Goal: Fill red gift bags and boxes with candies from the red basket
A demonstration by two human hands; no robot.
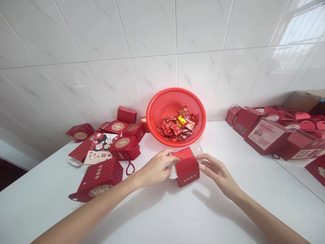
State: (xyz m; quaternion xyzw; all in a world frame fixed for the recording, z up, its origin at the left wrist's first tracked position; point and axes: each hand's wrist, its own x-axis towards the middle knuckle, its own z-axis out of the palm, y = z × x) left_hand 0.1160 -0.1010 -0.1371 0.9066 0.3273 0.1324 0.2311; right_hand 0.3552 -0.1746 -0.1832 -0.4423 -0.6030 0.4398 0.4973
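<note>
A small red paper gift box (188, 171) with gold characters on its front stands on the white table between my hands. Its upper flaps are partly folded, and white inner sides show at the left and right. My left hand (157, 167) grips the box's left side, with the index finger reaching over the top edge and the thumb by the white flap. My right hand (217, 173) holds the right side, fingertips and thumb against the upper corner. Just behind the box, a red plastic basket (162, 101) contains several wrapped candies (175, 127).
Several red boxes, one lying near the left (99, 179) with a cord loop (130, 168) nearby, are on the left of the table. More red boxes (266, 135) crowd the right, before a brown carton (302, 100). A white tiled wall (154, 34) rises behind.
</note>
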